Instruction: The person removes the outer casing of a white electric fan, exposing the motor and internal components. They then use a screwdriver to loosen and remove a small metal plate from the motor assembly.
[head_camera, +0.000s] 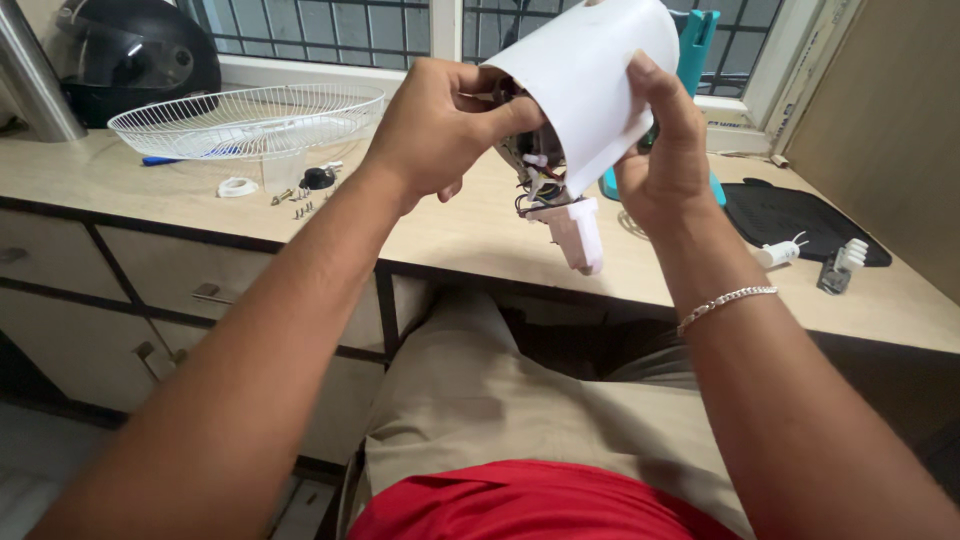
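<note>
Grip, right hand (668, 165): we see it wrapped around the white motor housing (590, 85), thumb lying up the outer shell, fingers behind and out of sight.
Grip, left hand (435, 125): closed at the housing's open rim, thumb pressed on the shell edge, fingertips curled toward the wiring (535, 180) inside.
Housing position: held in the air between both hands, above the counter edge (480, 275) and our lap.
Long axis: we judge it tilted, closed end up and away toward the right hand's side, open mouth down and toward the left hand.
Below the grip: a white neck piece (578, 235) hangs from the open mouth, clear of the counter.
Nearer hand to the opening: the left.
Behind the grip: a teal stand (697, 50), partly hidden by the housing.
Left of the grip, well apart: wire fan guard (250, 115), small screws (300, 205), a black knob (318, 178).
Right of the grip: black mat (800, 220), two small white parts (780, 253).
Open room: bare counter just below the left hand.
</note>
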